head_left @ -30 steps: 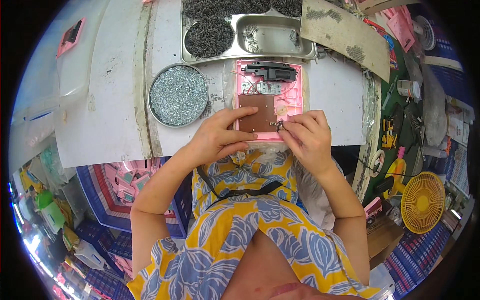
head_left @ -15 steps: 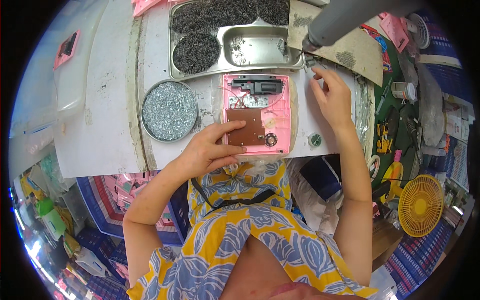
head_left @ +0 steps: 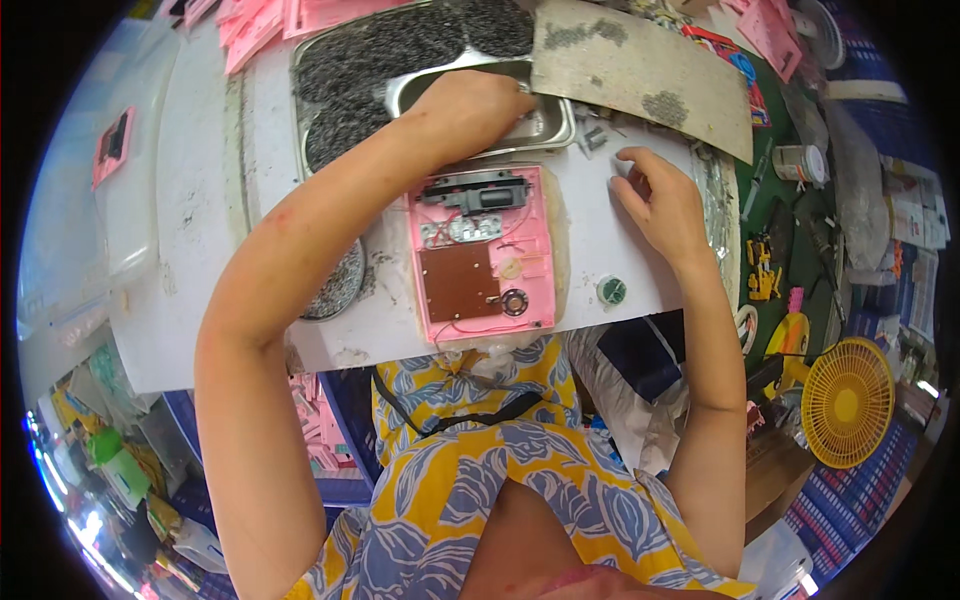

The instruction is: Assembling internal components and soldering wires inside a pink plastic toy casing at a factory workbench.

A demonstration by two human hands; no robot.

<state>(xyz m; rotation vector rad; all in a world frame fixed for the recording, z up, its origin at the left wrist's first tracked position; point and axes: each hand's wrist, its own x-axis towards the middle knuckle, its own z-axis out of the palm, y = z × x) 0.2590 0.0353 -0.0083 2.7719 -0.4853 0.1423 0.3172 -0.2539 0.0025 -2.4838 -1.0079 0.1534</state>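
A pink plastic case half (head_left: pixel 543 240) lies open side up on the table in front of me. In it sit a black mechanism (head_left: pixel 485 193), a brown circuit board (head_left: pixel 460 282), a small round speaker (head_left: pixel 514 302) and thin wires. My left hand (head_left: pixel 470 108) reaches past the case, over the bare compartment of a metal tray (head_left: pixel 565 128). Its fingers are curled together at the compartment's right side; anything between them is hidden. My right hand (head_left: pixel 658 205) rests on the table right of the case, holding nothing, with thumb and fingers loosely apart.
Dark small springs or screws (head_left: pixel 380 60) fill the tray's other compartments. A round dish of silvery screws (head_left: pixel 343 285) is partly behind my left forearm. A board (head_left: pixel 640 75) overlaps the tray. Nearby are a small green-topped container (head_left: pixel 611 291), pink parts (head_left: pixel 250 25) and a yellow fan (head_left: pixel 846 403).
My left hand has left the brown board and moved up to the tray. The grey powered driver at the top right is out of view. My right hand stays nearly in place.
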